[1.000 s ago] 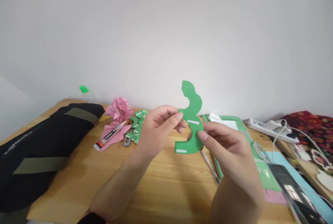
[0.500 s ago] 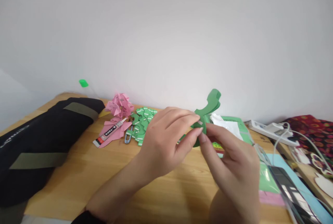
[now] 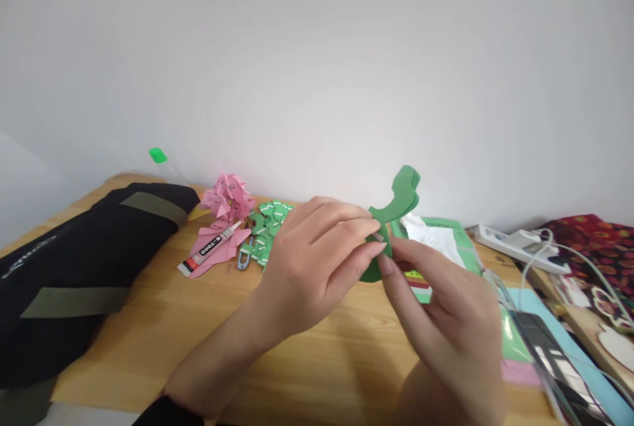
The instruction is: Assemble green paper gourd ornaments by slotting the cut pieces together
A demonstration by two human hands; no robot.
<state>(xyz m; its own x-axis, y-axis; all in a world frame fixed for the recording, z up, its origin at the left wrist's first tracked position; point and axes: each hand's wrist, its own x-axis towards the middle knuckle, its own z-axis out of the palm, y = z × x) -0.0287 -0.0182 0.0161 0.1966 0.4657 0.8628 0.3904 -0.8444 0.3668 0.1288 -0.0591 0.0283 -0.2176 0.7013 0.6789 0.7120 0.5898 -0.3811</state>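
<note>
Both hands hold a green paper cutout [image 3: 403, 195] above the wooden table [image 3: 317, 360]. It has wavy, curved edges and looks layered; its upper end rises past my fingers, and a rounded part hangs below. My left hand [image 3: 317, 261] is closed, pinching the cutout between thumb and fingertips. A small pale strip shows at those fingertips. From the right, my right hand [image 3: 446, 307] pinches the cutout's edge between thumb and forefinger. The fingers cover the cutout's middle. Behind my left hand lies a pile of similar green cutouts [image 3: 270, 221] with white edges.
Left of that pile are a glue tube [image 3: 211, 251] on pink paper [image 3: 198, 238], crumpled pink pieces [image 3: 228, 196] and a grey clip [image 3: 244, 255]. A black garment [image 3: 89, 248] covers the left side. On the right are white tissue [image 3: 433, 238], a power strip [image 3: 515, 248] and a phone [image 3: 555, 353].
The hands keep their pinch on the green cutout. Its upper end has shifted slightly left, and my right hand slightly right and down. The camera view has moved a little.
</note>
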